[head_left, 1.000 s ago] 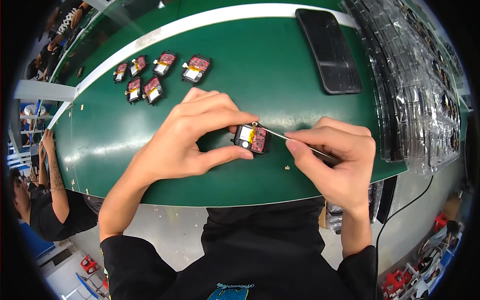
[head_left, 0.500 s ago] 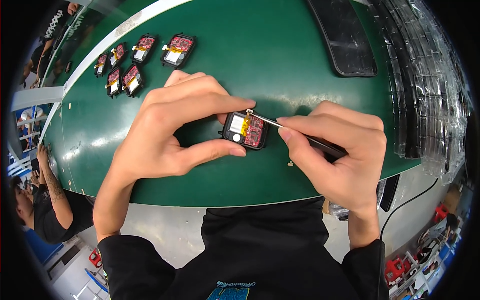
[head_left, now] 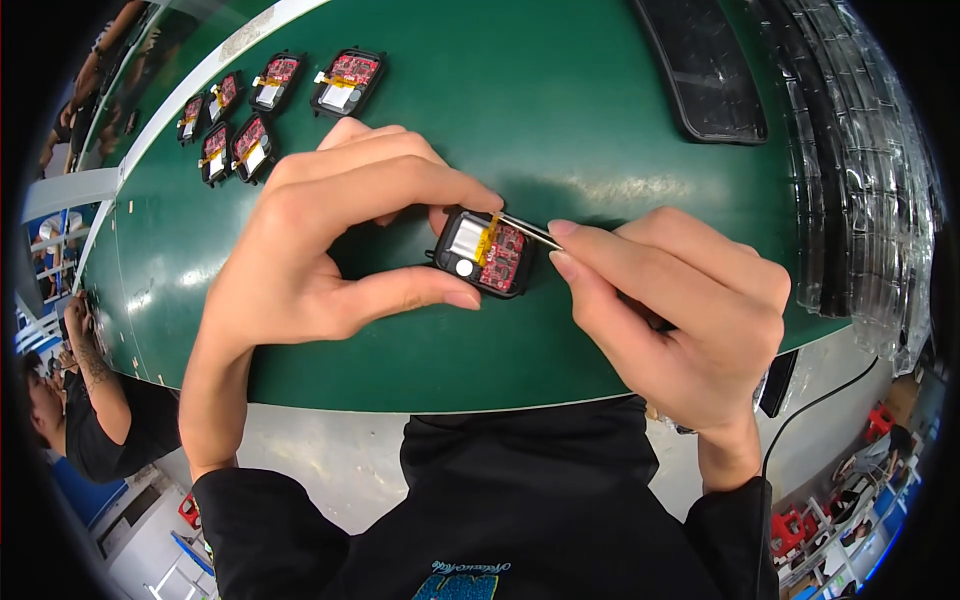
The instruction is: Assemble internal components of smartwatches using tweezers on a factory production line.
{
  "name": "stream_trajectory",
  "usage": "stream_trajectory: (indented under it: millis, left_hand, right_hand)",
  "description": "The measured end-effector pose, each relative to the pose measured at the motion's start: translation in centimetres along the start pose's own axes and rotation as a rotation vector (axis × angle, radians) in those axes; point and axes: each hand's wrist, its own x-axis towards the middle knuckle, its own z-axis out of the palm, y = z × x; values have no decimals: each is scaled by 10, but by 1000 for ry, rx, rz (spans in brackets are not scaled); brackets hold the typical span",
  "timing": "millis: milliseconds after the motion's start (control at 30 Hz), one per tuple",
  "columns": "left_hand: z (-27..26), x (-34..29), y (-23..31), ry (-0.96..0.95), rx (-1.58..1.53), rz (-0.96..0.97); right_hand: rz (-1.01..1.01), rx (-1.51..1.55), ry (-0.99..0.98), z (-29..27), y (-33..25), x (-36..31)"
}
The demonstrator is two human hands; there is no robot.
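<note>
My left hand [head_left: 310, 240] grips a small black device housing [head_left: 437, 240] between thumb and forefinger, just above the green table. Its inside faces up: a red circuit board [head_left: 506, 264], a silver battery pouch [head_left: 467, 240], yellow tape [head_left: 487, 243] and a round white disc [head_left: 465, 268]. In my right hand [head_left: 690, 310] are tweezers [head_left: 530, 231], their metal tips at the housing's upper edge, close to my left forefinger. That fingertip and the tips hide most of the spot they meet.
Several similar open housings [head_left: 347, 83] lie at the back left of the green table [head_left: 400, 375]. A black tray [head_left: 712, 75] rests at the back right, beside stacked clear plastic trays [head_left: 865, 180]. Another person's arm [head_left: 95, 375] reaches the table's left edge.
The tweezer tips have moved to the housing's upper edge by my left forefinger, and the small white connector seen there before is now mostly hidden. The view has shifted slightly.
</note>
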Motion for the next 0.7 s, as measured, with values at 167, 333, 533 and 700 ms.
stream_trajectory:
  millis: [167,333,533,700]
  left_hand:
    - [-7,-1,-7,-58,-63,-9]
    - [-8,0,-8,-76,-74,13]
    - [-6,2,-7,-95,-61,54]
    - [-8,3,-3,-111,-15,78]
  right_hand:
    - [176,112,-123,-9,-5,5]
    - [178,138,-119,-9,-5,6]
    - [155,124,-142,-8,-3,4]
    - [135,132,-132,-6,-4,1]
